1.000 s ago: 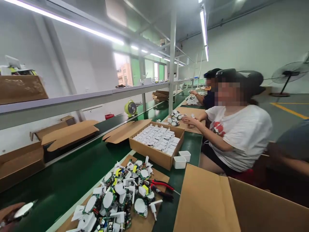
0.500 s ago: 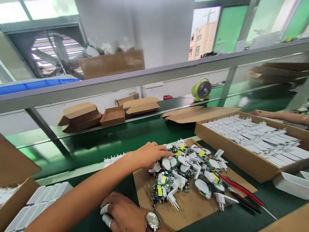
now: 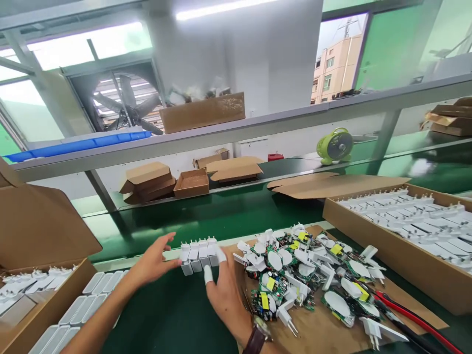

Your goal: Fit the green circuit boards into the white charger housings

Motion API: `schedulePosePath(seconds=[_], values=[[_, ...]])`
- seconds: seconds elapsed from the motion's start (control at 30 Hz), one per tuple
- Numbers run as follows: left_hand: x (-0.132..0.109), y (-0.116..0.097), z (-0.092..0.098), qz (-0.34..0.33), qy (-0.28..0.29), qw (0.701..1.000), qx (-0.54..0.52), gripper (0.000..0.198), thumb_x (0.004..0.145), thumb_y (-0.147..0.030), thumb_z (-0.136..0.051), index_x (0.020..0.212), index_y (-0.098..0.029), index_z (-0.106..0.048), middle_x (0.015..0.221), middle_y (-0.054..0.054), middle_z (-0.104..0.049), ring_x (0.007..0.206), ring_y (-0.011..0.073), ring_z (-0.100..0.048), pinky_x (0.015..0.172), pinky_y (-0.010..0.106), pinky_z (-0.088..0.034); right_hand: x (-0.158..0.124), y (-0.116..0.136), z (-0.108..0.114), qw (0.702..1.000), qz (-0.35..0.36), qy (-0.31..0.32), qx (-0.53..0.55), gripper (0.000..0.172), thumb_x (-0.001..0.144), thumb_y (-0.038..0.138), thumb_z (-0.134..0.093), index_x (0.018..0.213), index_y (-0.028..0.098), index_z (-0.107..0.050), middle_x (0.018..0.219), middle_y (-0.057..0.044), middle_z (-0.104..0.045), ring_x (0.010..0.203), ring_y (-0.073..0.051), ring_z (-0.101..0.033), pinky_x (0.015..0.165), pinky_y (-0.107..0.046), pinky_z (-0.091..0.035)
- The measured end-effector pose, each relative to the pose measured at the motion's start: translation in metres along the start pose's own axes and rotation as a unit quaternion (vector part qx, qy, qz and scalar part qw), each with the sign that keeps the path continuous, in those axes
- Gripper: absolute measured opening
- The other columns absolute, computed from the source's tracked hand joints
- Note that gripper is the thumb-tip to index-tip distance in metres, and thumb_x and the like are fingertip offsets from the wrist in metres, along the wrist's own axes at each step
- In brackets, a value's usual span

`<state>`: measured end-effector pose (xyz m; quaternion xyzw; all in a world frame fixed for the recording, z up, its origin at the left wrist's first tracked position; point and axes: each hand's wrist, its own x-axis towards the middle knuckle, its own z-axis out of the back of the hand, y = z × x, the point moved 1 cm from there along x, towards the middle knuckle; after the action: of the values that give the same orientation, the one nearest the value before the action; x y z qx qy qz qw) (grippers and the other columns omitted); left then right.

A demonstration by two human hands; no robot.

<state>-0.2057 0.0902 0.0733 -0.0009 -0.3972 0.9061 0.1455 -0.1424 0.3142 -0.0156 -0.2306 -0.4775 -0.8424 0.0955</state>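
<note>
A short row of white charger plugs (image 3: pixel 198 254) stands on the green belt in front of me. My left hand (image 3: pixel 153 263) is at the row's left end, fingers spread, its thumb touching the end plug. My right hand (image 3: pixel 223 287), with white finger cots and a wristwatch, is at the row's right end, fingers stretched out against the plugs. Neither hand has closed around anything. Right of my right hand lies a pile of white plug parts and green circuit boards (image 3: pixel 302 273) on a cardboard sheet (image 3: pixel 324 329).
An open box of finished white chargers (image 3: pixel 401 221) stands at the right, and another open box (image 3: pixel 40 300) at the left beside white trays (image 3: pixel 79 309). Red-handled cutters (image 3: pixel 413 317) lie by the pile. Folded cartons (image 3: pixel 147 179) and a green fan (image 3: pixel 334 146) sit behind the belt.
My left hand left the pile and moved left to the row of plugs. My right hand rose from the near edge to the row's right end. The view shifted left.
</note>
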Motion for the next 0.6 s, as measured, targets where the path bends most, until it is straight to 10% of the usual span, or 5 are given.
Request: schedulePosePath(seconds=[0.23,0.4,0.6], values=[[-0.006,0.028,-0.059,0.052,0.046,0.993,-0.098,0.115,0.067,-0.039,-0.089,0.163,-0.014,-0.030,0.152,0.023,-0.058,0.122,0.0361,-0.069,0.101,0.046,-0.058,0.016,-0.025,-0.003,0.992,-0.112,0.053,0.031,0.077,0.079,0.016,-0.063,0.153,0.015,-0.043,0.139,-0.018,-0.066,0.132,-0.033,-0.063,0.111,-0.049,-0.052],[-0.020,0.035,-0.047,0.071,0.036,0.990,-0.112,0.122,0.064,-0.029,-0.088,0.165,-0.011,-0.022,0.148,0.021,-0.062,0.136,0.0384,-0.059,0.119,0.049,-0.042,0.009,-0.008,-0.004,0.987,-0.130,0.090,0.038,0.081,0.075,0.020,-0.074,0.150,0.017,-0.045,0.127,-0.014,-0.069,0.105,-0.028,-0.072,0.089,-0.040,-0.061],[-0.047,0.042,-0.044,0.089,0.029,0.986,-0.135,0.120,0.071,-0.029,-0.081,0.168,-0.016,-0.010,0.160,0.020,-0.050,0.136,0.0346,-0.060,0.111,0.043,-0.051,0.004,0.010,-0.002,0.984,-0.096,0.150,-0.019,0.076,0.074,0.021,-0.075,0.146,0.014,-0.052,0.135,-0.019,-0.064,0.126,-0.038,-0.063,0.108,-0.049,-0.050]])
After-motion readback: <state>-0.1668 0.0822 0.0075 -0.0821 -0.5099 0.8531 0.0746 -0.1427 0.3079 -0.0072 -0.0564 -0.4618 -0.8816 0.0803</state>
